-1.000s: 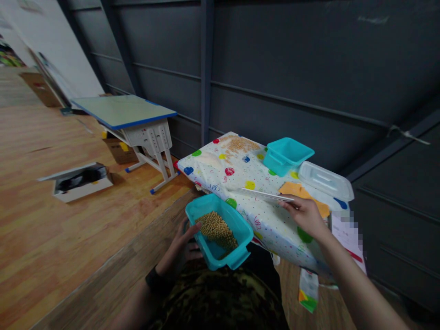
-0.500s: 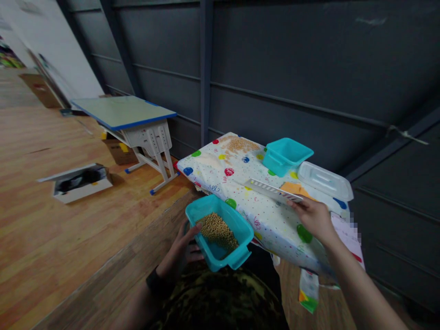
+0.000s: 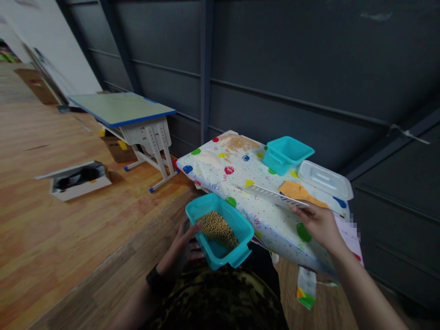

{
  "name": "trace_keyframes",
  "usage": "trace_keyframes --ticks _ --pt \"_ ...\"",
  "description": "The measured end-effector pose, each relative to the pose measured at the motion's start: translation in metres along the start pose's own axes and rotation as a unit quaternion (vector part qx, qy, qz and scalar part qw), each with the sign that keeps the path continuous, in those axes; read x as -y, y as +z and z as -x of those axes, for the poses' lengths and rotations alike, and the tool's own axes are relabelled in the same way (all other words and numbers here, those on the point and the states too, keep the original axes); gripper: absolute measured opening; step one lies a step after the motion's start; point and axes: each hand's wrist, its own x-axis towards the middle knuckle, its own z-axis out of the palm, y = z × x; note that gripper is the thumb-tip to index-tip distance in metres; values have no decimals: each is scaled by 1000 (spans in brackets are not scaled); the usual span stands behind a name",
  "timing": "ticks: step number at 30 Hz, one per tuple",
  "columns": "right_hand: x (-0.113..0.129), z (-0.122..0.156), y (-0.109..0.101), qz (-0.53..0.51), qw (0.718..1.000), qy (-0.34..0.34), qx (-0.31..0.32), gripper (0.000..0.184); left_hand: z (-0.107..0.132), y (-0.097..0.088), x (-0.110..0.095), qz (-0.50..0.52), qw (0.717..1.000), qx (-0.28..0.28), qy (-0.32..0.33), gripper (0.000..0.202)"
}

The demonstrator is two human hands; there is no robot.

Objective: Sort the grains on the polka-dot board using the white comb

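My left hand (image 3: 181,249) grips the near-left side of a teal plastic tub (image 3: 237,223), held just off the table's near edge; a heap of tan beans (image 3: 216,228) fills part of it. My right hand (image 3: 318,223) pinches one end of a flat white perforated card (image 3: 275,195), which lies low over the table with its far end pointing left. The table wears a white cloth with coloured dots (image 3: 223,172). More loose tan beans (image 3: 238,143) lie scattered at the table's far end.
A second, empty teal tub (image 3: 287,154) stands at the far right of the table beside a clear lid (image 3: 325,178) and an orange sheet (image 3: 297,189). A blue-edged desk (image 3: 120,110) and an open box (image 3: 74,178) stand on the wood floor to the left. A dark wall runs behind.
My right hand has drawn back to the right with the card, and the card has tilted so its perforated face shows. The left hand and bean tub stayed put.
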Motion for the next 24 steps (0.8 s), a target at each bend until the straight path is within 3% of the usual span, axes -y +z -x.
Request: trace_keyframes --ticks 10,15,24 --pt "-3 0 1 12 1000 4 -27 46 4 2 -1 -27 1000 -2 13 104" --pt "-1 -5 5 8 1000 -4 3 47 4 3 -2 -18 1000 -4 14 106" --pt "13 9 -5 17 1000 -10 23 47 9 7 -8 -19 1000 -1 11 108"
